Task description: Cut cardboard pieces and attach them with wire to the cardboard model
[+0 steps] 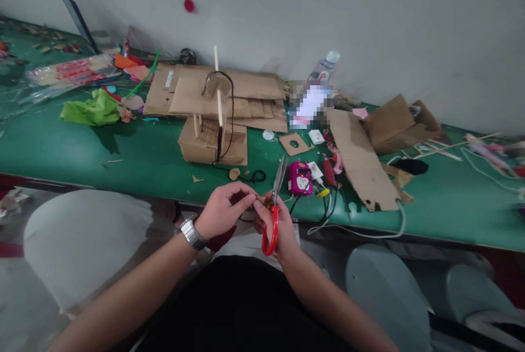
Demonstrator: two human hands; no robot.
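Red-handled scissors (270, 229) are in my right hand (283, 232), blades pointing up and away over the table's front edge. My left hand (225, 209), with a metal watch on the wrist, pinches a small brown piece (260, 198) that looks like cardboard; its fingertips meet those of my right hand. Just beyond the hands lie a small cardboard disc (234, 174) and a coiled black cord (258, 176). Behind them stands a cardboard box (199, 147) with wooden sticks, a round cardboard piece (217, 85) and a black cord on it.
On the green table (139, 160) are a magenta power socket (301, 178) with plugs and cables, cardboard sheets (361, 160), an open cardboard box (400, 122), a bottle (326, 68) and green crumpled material (92, 109). Grey stools (385, 292) stand at the lower right.
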